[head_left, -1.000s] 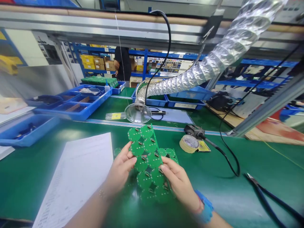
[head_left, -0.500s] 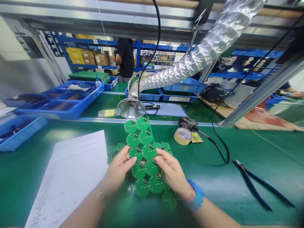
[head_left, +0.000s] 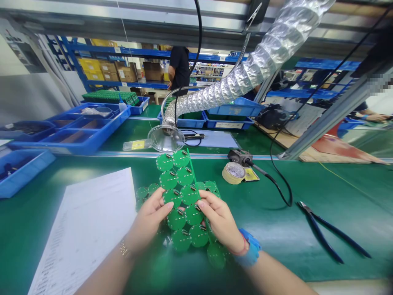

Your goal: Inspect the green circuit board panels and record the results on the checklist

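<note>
Green circuit-board panel [head_left: 186,192] sits between the left grip [head_left: 149,223] and the right grip [head_left: 221,219], both closed narrowly on its round boards from either side. Even pressure from both sides helps keep the panel from flexing. Paper [head_left: 89,233] lies just left of the left grip on the worktop [head_left: 276,246]; pliers [head_left: 322,231] lie well right of the right grip.

Green panel [head_left: 189,195] of joined round circuit boards bearing small components.
</note>
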Tool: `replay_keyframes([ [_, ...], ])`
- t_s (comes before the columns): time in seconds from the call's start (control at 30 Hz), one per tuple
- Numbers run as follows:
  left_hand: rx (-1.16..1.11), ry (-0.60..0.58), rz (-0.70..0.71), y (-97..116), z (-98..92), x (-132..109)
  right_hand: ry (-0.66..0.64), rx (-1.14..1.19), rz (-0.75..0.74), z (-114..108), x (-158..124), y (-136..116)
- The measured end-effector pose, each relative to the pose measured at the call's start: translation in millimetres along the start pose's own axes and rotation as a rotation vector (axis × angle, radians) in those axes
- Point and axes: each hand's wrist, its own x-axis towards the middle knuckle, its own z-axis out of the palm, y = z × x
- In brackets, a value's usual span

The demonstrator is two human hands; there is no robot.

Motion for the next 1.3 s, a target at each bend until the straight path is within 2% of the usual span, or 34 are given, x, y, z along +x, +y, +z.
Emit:
replay_keyframes([
  [0.17,0.06,0.013,-0.01,-5.8,-3.1,-0.8,0.111,-0.13,0.012,-5.8,5.6,-4.2],
  [0.6,0.221,0.003,0.069,0.9,-1.1,-5.8,0.046,-0.184,0.0,-9.3,6.4,-3.5],
  [0.9,0.241,0.011,0.082,0.9,-3.5,-4.2,0.031,-0.17,-0.004,-9.7,5.9,-2.2],
  [1.1,0.186,0.026,0.059,-1.8,-3.8,-3.0,0.065,-0.188,-0.018,-7.7,5.7,-3.2],
  [1.3,0.044,0.023,0.022,-3.4,-5.4,-0.6,-0.004,-0.104,-0.026,-10.6,5.3,-6.4],
])
